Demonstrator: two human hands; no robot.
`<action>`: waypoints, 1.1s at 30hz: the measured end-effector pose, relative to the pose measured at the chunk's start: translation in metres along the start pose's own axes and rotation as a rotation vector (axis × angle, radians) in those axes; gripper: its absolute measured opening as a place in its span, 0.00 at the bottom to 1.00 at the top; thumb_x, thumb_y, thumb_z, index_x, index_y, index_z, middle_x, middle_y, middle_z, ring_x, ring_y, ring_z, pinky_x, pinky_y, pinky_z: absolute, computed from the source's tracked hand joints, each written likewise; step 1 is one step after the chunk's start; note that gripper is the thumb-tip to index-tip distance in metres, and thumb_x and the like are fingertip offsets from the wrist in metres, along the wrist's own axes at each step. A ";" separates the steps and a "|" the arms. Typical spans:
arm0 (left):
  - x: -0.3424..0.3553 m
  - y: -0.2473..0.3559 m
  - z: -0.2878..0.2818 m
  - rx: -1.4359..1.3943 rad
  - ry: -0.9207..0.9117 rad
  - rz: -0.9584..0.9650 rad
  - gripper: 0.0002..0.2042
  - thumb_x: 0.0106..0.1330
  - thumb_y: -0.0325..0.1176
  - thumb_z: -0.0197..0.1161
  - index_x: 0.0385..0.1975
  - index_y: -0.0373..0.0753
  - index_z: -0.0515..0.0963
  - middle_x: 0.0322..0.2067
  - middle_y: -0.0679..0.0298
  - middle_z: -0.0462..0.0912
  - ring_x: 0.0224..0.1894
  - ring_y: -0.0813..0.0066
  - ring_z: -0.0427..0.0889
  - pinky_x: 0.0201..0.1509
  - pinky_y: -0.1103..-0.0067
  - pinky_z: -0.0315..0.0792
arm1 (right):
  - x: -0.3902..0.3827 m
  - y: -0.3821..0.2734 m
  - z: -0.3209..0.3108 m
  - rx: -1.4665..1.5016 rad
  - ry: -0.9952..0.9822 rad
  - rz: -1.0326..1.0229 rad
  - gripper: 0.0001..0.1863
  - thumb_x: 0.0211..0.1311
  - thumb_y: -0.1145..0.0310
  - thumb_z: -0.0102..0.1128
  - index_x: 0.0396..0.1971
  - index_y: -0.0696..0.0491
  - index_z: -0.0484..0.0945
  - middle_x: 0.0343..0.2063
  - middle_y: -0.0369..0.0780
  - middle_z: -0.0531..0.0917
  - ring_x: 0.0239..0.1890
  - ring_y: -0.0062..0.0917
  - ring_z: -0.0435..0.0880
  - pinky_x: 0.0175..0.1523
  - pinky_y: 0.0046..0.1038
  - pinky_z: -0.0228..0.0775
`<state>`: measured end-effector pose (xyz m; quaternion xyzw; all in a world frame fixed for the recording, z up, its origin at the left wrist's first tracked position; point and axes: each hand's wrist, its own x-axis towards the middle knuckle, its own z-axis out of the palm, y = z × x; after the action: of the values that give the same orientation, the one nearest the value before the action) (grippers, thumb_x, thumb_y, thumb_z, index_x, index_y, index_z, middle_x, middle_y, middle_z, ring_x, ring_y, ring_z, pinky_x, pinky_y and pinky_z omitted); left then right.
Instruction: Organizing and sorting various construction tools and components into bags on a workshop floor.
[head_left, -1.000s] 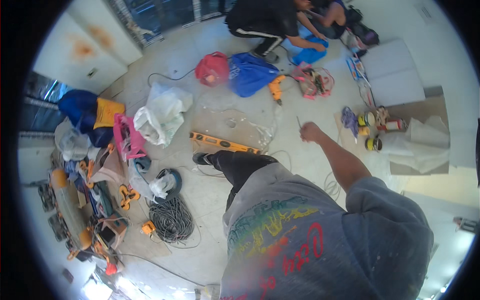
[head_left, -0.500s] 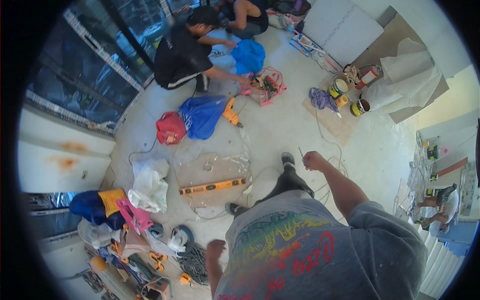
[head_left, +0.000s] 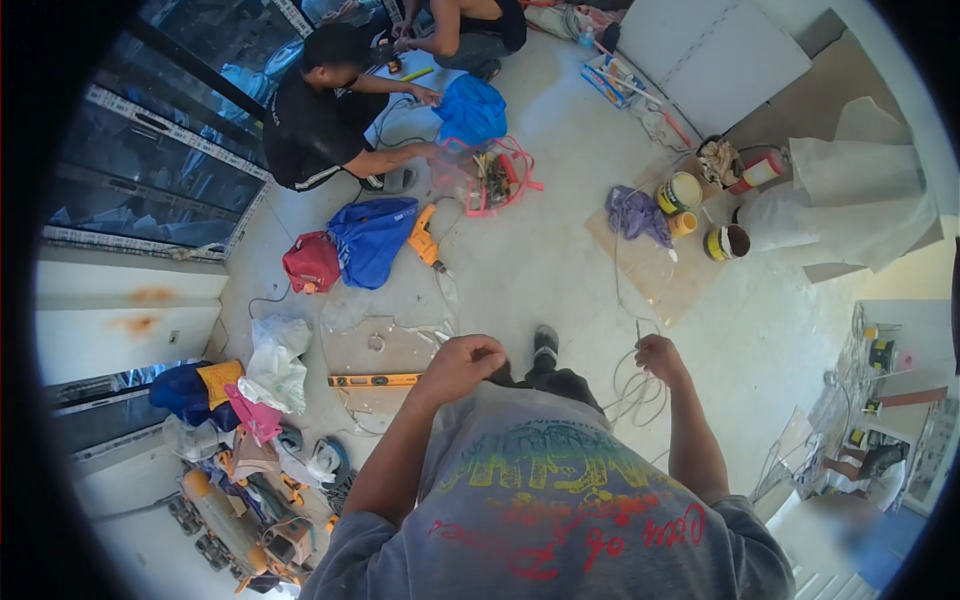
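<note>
My left hand [head_left: 462, 368] is raised in front of my shirt with its fingers curled in; whether anything is inside them is hidden. A thin pencil-like stick [head_left: 638, 329] points up out of my right hand [head_left: 662, 360], which is closed on it at waist height. Past my left wrist, a yellow spirit level [head_left: 372, 380] lies on a brown board [head_left: 385, 345] on the floor, partly hidden by my forearm. Looped pale cord [head_left: 632, 392] is on the floor beneath my right hand. One dark shoe [head_left: 545, 343] shows between my hands.
A person in black [head_left: 315, 120] crouches by a pink-edged tool bag [head_left: 520, 160], another person [head_left: 465, 30] behind. An orange drill [head_left: 425, 238] lies beside a blue bag [head_left: 372, 240]. Paint buckets [head_left: 680, 192] stand at right. Tools and bags [head_left: 250, 490] crowd the lower left.
My left hand has risen from my side to in front of my chest. My right hand, still on the stick, now sits further right and lower in view. The crouching person's head has lifted.
</note>
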<state>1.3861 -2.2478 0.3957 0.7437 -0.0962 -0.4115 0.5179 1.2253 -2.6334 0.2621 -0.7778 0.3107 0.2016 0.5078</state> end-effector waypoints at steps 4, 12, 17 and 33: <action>0.057 -0.009 -0.021 0.225 0.173 -0.084 0.09 0.60 0.34 0.62 0.34 0.34 0.80 0.25 0.64 0.81 0.28 0.79 0.78 0.34 0.80 0.72 | 0.058 -0.039 -0.019 0.143 -0.041 -0.011 0.13 0.49 0.74 0.57 0.35 0.63 0.77 0.23 0.41 0.82 0.24 0.23 0.82 0.27 0.24 0.73; 0.229 -0.055 -0.081 0.171 0.298 -0.166 0.09 0.58 0.37 0.63 0.31 0.37 0.81 0.29 0.58 0.83 0.32 0.65 0.82 0.38 0.73 0.74 | 0.212 -0.154 -0.035 0.137 -0.227 0.036 0.06 0.52 0.72 0.56 0.29 0.59 0.75 0.23 0.39 0.80 0.26 0.22 0.81 0.30 0.22 0.73; 0.337 -0.030 -0.099 0.271 0.382 -0.158 0.10 0.58 0.37 0.62 0.30 0.37 0.80 0.30 0.56 0.83 0.37 0.60 0.82 0.42 0.71 0.74 | 0.332 -0.210 -0.053 0.004 -0.353 -0.093 0.06 0.56 0.71 0.55 0.29 0.57 0.76 0.23 0.36 0.80 0.27 0.20 0.81 0.30 0.22 0.72; 0.674 -0.230 -0.212 0.339 0.979 -0.356 0.22 0.53 0.34 0.66 0.48 0.33 0.72 0.42 0.45 0.76 0.46 0.47 0.76 0.52 0.64 0.70 | 0.851 -0.347 0.183 -0.770 -0.680 -0.904 0.13 0.56 0.66 0.53 0.38 0.57 0.75 0.29 0.50 0.80 0.37 0.43 0.80 0.42 0.43 0.71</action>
<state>1.9052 -2.3828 -0.1191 0.9261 0.2185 -0.0776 0.2976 2.0814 -2.6014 -0.1165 -0.8498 -0.3153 0.2989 0.2985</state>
